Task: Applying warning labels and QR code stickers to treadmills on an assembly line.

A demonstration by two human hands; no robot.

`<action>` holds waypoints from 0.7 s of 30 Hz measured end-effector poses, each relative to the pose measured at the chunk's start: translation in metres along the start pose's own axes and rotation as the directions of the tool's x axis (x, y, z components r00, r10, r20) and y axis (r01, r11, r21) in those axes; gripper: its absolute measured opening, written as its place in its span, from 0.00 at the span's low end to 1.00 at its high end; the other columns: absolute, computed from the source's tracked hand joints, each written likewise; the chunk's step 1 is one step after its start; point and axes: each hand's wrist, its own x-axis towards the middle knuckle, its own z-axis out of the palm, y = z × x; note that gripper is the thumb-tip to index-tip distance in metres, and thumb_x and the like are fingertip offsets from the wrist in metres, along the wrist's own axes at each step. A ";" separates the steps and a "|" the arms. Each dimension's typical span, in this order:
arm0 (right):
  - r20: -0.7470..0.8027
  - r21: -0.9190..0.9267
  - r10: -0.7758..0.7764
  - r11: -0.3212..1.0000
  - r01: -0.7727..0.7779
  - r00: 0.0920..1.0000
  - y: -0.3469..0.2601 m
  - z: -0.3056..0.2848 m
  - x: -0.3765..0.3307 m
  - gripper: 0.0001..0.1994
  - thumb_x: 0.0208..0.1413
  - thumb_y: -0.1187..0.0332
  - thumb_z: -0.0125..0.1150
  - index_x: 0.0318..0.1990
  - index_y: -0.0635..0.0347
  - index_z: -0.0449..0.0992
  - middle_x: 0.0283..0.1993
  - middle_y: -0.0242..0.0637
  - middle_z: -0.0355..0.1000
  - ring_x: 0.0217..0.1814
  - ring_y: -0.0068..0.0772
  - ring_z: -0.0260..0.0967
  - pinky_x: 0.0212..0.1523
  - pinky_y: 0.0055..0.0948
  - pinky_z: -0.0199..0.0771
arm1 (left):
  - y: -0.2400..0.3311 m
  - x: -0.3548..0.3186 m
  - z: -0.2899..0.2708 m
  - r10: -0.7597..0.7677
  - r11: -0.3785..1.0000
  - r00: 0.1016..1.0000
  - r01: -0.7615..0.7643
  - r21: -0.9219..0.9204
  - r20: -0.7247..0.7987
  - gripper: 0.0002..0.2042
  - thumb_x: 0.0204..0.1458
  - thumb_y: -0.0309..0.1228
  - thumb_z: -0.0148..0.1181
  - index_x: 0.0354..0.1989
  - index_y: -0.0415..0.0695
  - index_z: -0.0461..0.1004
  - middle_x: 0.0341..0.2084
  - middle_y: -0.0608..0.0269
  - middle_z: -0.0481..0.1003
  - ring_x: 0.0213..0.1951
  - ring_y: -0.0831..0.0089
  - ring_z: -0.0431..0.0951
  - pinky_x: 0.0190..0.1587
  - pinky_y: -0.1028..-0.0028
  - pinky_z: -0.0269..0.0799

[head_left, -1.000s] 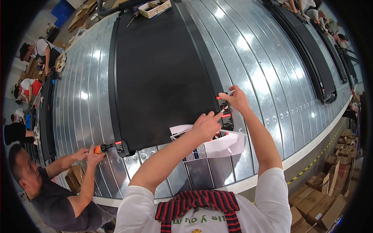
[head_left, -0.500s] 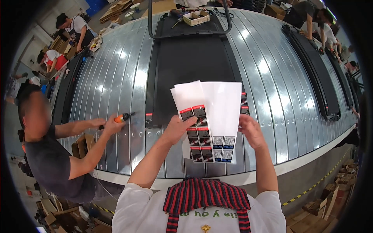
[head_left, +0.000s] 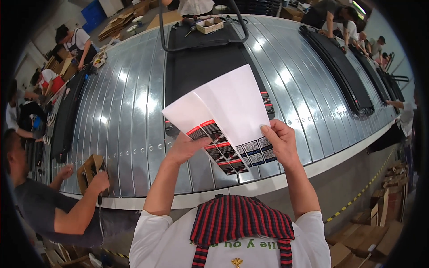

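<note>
While closed, both hands on sticker sheets (head_left: 228,120)

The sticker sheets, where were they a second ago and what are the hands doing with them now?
A second ago both hands pressed at the black panel on the metal conveyor. Then they lifted the sticker sheets up. Now the left hand and right hand fan the two sheets apart, tilted rightward. Both hands still grip the lower edges.

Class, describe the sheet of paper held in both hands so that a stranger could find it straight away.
Start at the wide ribbed metal conveyor and the black panel lying on it. In front, the left hand and right hand hold up white sheets. Only these carry rows of small red-and-black stickers along the lower edge.
</note>
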 end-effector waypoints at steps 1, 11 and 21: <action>-0.014 -0.007 -0.001 1.000 0.001 1.000 -0.001 0.001 -0.003 0.06 0.52 0.71 0.55 0.29 0.65 0.72 0.23 0.23 0.67 0.25 0.09 0.59 0.25 0.12 0.58 | -0.005 0.000 0.000 0.000 1.000 1.000 0.000 -0.004 0.015 0.20 0.42 0.28 0.62 0.45 0.39 0.68 0.36 0.66 0.72 0.39 0.77 0.70 0.43 0.76 0.65; 0.008 -0.797 -0.660 0.449 0.404 0.751 -0.011 0.010 -0.024 0.17 0.36 0.78 0.62 0.39 0.61 0.71 0.36 0.42 0.68 0.43 0.46 0.63 0.45 0.37 0.62 | -0.036 -0.033 0.042 -0.055 0.930 0.998 0.061 -0.361 0.028 0.11 0.47 0.29 0.59 0.39 0.42 0.73 0.33 0.68 0.74 0.34 0.81 0.71 0.37 0.79 0.67; 0.536 -0.344 -0.551 0.549 0.761 0.640 0.002 0.055 -0.086 0.13 0.36 0.78 0.60 0.34 0.63 0.71 0.34 0.39 0.68 0.39 0.42 0.65 0.40 0.35 0.66 | -0.035 -0.053 0.067 -0.161 0.885 0.985 0.116 -0.451 -0.063 0.10 0.53 0.30 0.51 0.41 0.41 0.70 0.33 0.66 0.73 0.33 0.79 0.73 0.35 0.77 0.70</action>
